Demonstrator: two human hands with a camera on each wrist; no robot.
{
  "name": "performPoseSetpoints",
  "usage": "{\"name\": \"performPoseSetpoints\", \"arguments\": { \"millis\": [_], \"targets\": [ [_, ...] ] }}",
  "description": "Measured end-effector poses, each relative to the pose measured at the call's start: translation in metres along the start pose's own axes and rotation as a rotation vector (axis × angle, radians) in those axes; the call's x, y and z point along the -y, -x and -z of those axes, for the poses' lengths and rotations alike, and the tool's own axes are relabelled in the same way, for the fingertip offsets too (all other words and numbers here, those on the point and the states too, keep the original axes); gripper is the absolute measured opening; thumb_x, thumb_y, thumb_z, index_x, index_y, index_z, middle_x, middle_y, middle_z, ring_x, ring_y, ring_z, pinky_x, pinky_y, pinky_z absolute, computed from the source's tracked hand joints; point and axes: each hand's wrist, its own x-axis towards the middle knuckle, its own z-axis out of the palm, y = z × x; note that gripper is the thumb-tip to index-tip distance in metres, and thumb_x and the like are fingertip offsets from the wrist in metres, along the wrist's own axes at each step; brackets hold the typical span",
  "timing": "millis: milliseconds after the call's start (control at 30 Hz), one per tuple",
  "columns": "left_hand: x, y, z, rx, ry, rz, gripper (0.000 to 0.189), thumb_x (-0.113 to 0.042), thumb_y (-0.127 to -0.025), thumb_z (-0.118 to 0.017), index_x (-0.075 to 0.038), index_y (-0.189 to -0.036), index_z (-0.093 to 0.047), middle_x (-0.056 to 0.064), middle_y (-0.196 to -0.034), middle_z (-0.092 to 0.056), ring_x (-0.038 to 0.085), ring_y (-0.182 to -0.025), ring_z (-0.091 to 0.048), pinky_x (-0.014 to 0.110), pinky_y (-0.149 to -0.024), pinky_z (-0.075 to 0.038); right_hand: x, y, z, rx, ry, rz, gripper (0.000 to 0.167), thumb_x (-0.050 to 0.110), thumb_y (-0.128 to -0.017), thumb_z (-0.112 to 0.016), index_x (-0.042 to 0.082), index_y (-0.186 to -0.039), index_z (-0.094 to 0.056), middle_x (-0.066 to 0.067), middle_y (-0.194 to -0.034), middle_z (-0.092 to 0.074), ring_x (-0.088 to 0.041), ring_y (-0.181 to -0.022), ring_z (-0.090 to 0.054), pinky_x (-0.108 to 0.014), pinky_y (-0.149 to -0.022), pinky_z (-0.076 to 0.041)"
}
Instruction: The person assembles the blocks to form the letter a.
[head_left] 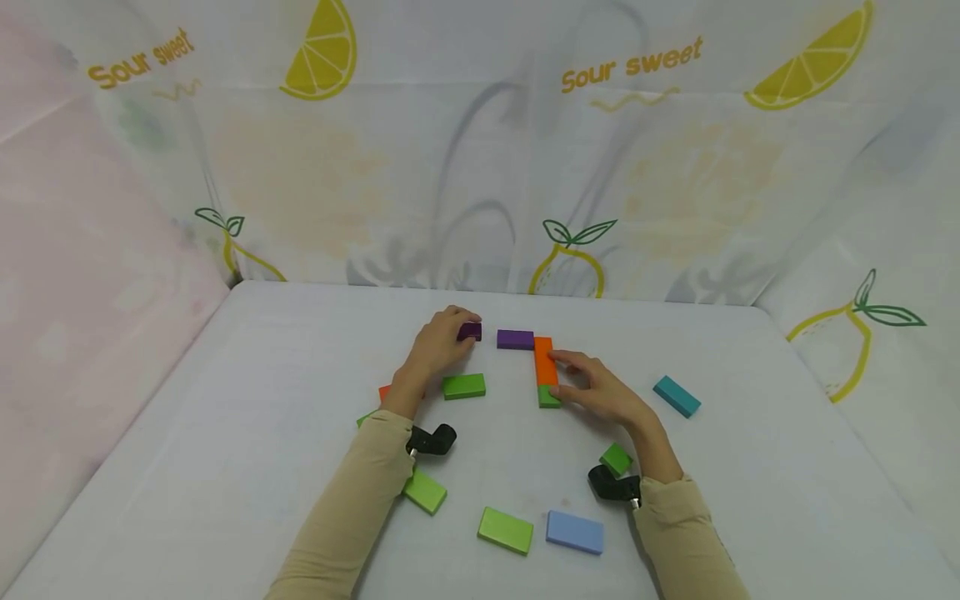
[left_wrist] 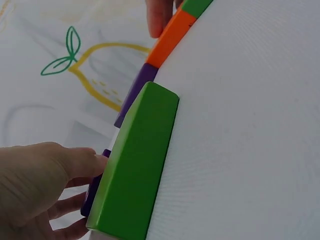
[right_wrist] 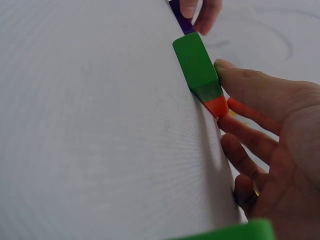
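At the far side of the table, my left hand (head_left: pixel 438 343) pinches a dark purple block (head_left: pixel 470 332) between thumb and fingers. A second purple block (head_left: pixel 515 340) lies just right of it, its right end meeting the far end of an orange block (head_left: pixel 545 363). At the orange block's near end is a small green block (head_left: pixel 548 398). Along the right side of this column, my right hand (head_left: pixel 603 393) touches it, thumb at the green block and fingertips by the orange. In the left wrist view a larger green block (left_wrist: pixel 135 165) partly covers the pinched purple one.
Nearer me lie a lime green block (head_left: pixel 506 531), a light blue block (head_left: pixel 574 532) and another green block (head_left: pixel 425 491). A teal block (head_left: pixel 677 397) is at the right; a small green block (head_left: pixel 616 459) sits by my right wrist. My left forearm partly hides a red block (head_left: pixel 385 392).
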Motion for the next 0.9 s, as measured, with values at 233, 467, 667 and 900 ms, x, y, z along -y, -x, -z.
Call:
{"name": "performPoseSetpoints", "arguments": {
  "millis": [233,467,667,900],
  "targets": [
    [0.0023,-0.0001,-0.0033,-0.003,-0.006,-0.004,0.035,-0.011,-0.089,-0.062,-0.011,-0.125,-0.060,0.013,-0.129,-0.055,0.033,-0.118,-0.052,0.049,-0.094,-0.044,0.0018,0.0007,0.0001,0.004,-0.002,-0.005,0.063,0.036,-0.088,-0.065,0.019,-0.143,-0.040,-0.015,-0.139,-0.042,-0.033,-0.129,-0.036,-0.059,-0.107,-0.028],
    [0.0025,-0.0003,-0.0034,-0.009,0.018,0.005,0.034,-0.005,-0.090,-0.059,-0.009,-0.123,-0.061,0.014,-0.127,-0.056,0.033,-0.118,-0.052,0.047,-0.096,-0.044,0.0032,0.0009,0.0003,0.003,-0.007,-0.008,0.062,0.034,-0.088,-0.065,0.019,-0.143,-0.040,-0.015,-0.139,-0.042,-0.034,-0.128,-0.036,-0.059,-0.107,-0.028],
    [0.0025,0.0000,-0.0031,-0.023,0.019,-0.023,0.032,-0.002,-0.088,-0.059,-0.008,-0.120,-0.062,0.015,-0.122,-0.061,0.034,-0.113,-0.055,0.046,-0.096,-0.044,0.0038,0.0011,0.0001,0.007,-0.016,-0.023,0.063,0.035,-0.088,-0.065,0.019,-0.143,-0.040,-0.015,-0.140,-0.041,-0.034,-0.129,-0.035,-0.060,-0.107,-0.027],
    [0.0030,-0.0011,-0.0043,-0.026,0.026,-0.038,0.031,0.000,-0.089,-0.058,-0.007,-0.119,-0.063,0.015,-0.121,-0.062,0.033,-0.113,-0.056,0.045,-0.097,-0.043,0.0036,0.0020,0.0002,0.006,-0.016,-0.016,0.062,0.034,-0.088,-0.065,0.019,-0.143,-0.040,-0.016,-0.140,-0.041,-0.034,-0.129,-0.035,-0.060,-0.107,-0.027]
  ]
}}
